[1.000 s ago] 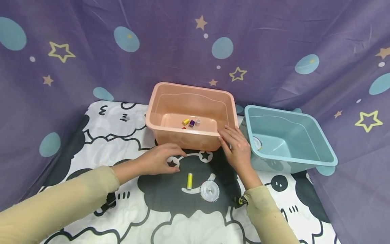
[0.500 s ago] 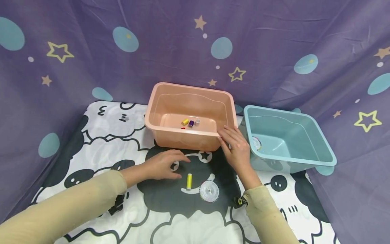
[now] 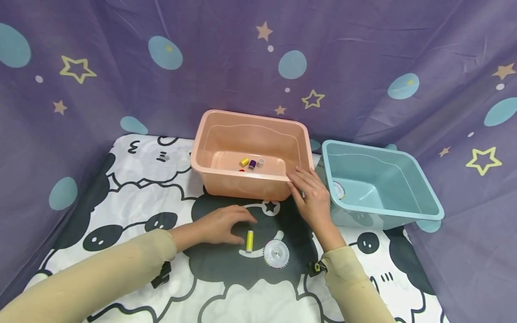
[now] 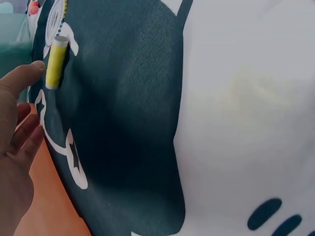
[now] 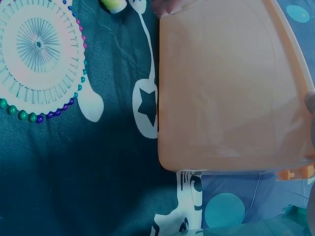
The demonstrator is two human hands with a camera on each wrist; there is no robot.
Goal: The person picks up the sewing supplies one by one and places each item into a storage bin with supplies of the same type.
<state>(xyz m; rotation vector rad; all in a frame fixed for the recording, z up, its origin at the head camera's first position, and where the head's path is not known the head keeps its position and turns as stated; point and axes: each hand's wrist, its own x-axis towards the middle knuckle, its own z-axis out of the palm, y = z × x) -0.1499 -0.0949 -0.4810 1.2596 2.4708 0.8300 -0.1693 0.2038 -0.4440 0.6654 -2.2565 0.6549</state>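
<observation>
My left hand (image 3: 224, 225) is just left of a yellow thread spool (image 3: 249, 241) that lies on the dark patch of the cloth. Thumb and fingers are parted, with nothing between them; the left wrist view has the thumb beside the spool (image 4: 57, 63). My right hand (image 3: 313, 195) rests on the near right corner of the pink bin (image 3: 242, 185), fingers over the rim and thumb outside. A round wheel of pearl-headed pins (image 3: 276, 253) lies right of the spool, its coloured heads plain in the right wrist view (image 5: 39, 44).
Inside the pink bin are a yellow spool (image 3: 244, 162), a purple spool (image 3: 252, 164), a white spool (image 3: 260, 162) and a bit of red. A blue bin (image 3: 387, 211) at the right holds another pin wheel (image 3: 338, 190). A purple curtain (image 3: 226, 54) hangs behind.
My left hand has moved right and toward me, from in front of the pink bin to beside the yellow thread spool. The right hand stays on the bin's rim.
</observation>
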